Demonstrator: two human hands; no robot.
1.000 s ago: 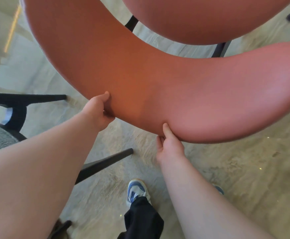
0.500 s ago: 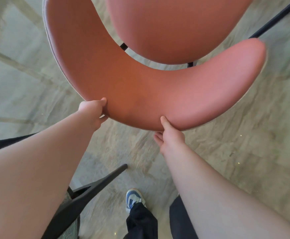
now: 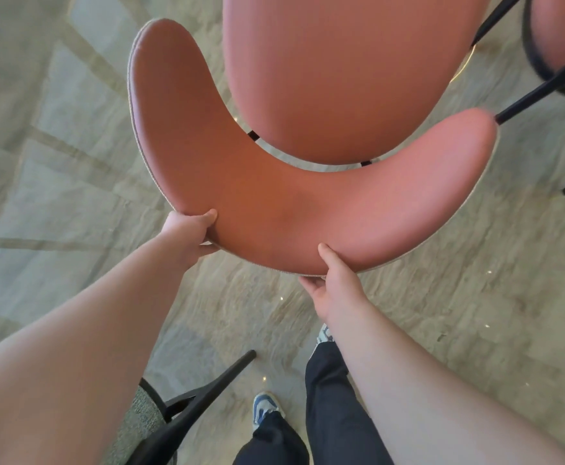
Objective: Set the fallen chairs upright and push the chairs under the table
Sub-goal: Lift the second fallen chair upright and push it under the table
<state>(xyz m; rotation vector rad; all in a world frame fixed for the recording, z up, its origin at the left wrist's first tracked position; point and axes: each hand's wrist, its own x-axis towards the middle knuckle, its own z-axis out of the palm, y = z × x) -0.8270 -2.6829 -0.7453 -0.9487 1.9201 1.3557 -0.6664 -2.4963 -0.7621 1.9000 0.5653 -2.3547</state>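
While both hands (image 3: 267, 260) grip its backrest (image 3: 274, 203), the pink chair (image 3: 334, 72) stands upright mid-frame; no desk shows, so pushing in probably remains.

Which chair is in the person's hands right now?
The pink chair in the middle: both hands, left hand and right hand, grip its curved backrest. The second pink chair and grey chair are untouched.
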